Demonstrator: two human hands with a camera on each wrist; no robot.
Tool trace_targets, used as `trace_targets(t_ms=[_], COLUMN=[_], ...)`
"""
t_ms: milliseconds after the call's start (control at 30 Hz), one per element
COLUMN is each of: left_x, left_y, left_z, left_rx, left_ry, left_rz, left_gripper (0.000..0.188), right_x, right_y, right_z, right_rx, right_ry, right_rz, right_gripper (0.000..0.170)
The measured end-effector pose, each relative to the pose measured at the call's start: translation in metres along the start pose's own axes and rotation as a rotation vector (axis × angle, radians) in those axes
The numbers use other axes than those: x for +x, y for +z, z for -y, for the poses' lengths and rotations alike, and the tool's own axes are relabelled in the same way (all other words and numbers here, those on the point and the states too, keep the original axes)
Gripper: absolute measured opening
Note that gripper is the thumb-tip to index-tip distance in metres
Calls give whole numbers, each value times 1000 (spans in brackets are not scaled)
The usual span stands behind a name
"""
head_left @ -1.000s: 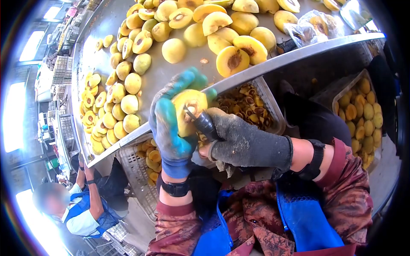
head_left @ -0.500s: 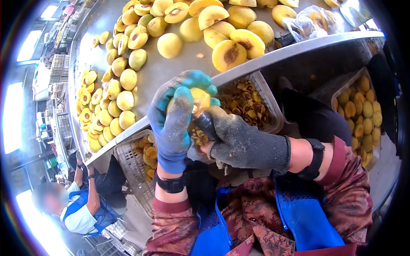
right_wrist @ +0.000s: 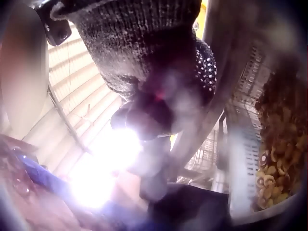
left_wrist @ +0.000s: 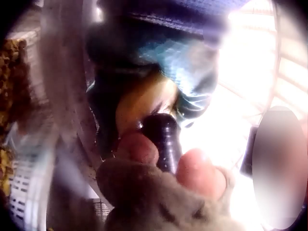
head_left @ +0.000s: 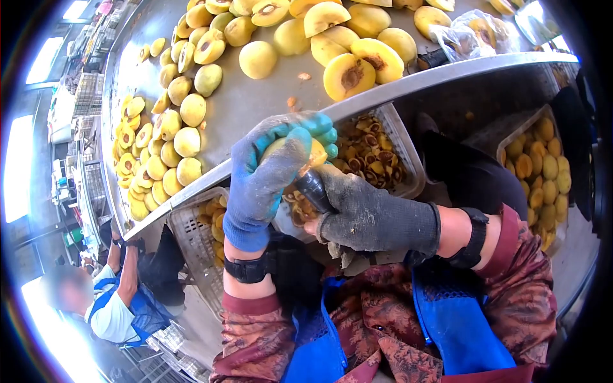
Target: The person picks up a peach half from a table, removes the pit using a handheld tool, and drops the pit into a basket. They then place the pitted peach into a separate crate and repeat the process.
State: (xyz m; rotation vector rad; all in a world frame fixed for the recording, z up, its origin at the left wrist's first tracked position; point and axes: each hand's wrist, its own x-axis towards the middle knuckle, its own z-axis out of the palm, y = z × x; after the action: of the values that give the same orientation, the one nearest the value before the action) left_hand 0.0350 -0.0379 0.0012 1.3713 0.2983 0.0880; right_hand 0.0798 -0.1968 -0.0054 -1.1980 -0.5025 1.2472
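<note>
In the head view my left hand (head_left: 268,172), in a blue and teal glove, curls round a yellow fruit half (head_left: 317,152), mostly covered by its fingers. My right hand (head_left: 377,214), in a grey glove with bare fingertips, grips the black handle (head_left: 313,189) of a tool against the fruit. The tool's tip is hidden at the fruit. The left wrist view shows the fruit (left_wrist: 144,103) above the black handle (left_wrist: 166,139), with two bare fingertips beside the handle. Glare blurs the right wrist view, where the grey glove (right_wrist: 149,72) shows.
Many halved fruits (head_left: 350,76) lie on the metal table (head_left: 246,96), beside a clear plastic bag (head_left: 463,38). Below the table edge stand a crate of scraps (head_left: 408,150) and crates of fruit (head_left: 539,175) (head_left: 198,239). Another person (head_left: 118,306) sits at the lower left.
My left hand has turned and closed further over the fruit, whose cut face showed earlier. The tool handle has shifted slightly, still in my right hand.
</note>
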Motion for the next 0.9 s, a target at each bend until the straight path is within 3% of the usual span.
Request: trace_targets(t_ms=[33,133,233,300,367,433,533,633,733,900], left_x=[0,0,-3,-2,-3,-6,-9,-8,-13,-17], left_y=[-1,-3,-4,-6,-7,-6,-3,-7,-2,-1], left_z=[1,-3,-3,-3,-3,-6,-8,-8,-15,-16], left_rx=[3,-12,-36,-8,-11,-41,-85,-61,-82,-151], left_ry=[-3,-74,-45,-55,-60,-62,-37,-16,-41,73], left_rz=[24,49,87,117,125,108,105,155,130,208], left_gripper=[40,41,42,40,40,39,39,40,41,40], right_x=[1,0,2,0,-2,-5,-7,-8,-12,-23], right_y=[1,-1,-2,2,0,-7,-6,0,-4,-6], right_z=[-4,2,-16,-18,-13,1,12,4,6,34], right_rx=[-82,240,247,96,122,332,294,240,353,485], right_ry=[-65,88,138,92,135,267,330,187,253,345], right_rz=[-33,116,156,73,103,243,246,176,276,345], right_gripper=[30,30,51,51,49,48,42,21,19,19])
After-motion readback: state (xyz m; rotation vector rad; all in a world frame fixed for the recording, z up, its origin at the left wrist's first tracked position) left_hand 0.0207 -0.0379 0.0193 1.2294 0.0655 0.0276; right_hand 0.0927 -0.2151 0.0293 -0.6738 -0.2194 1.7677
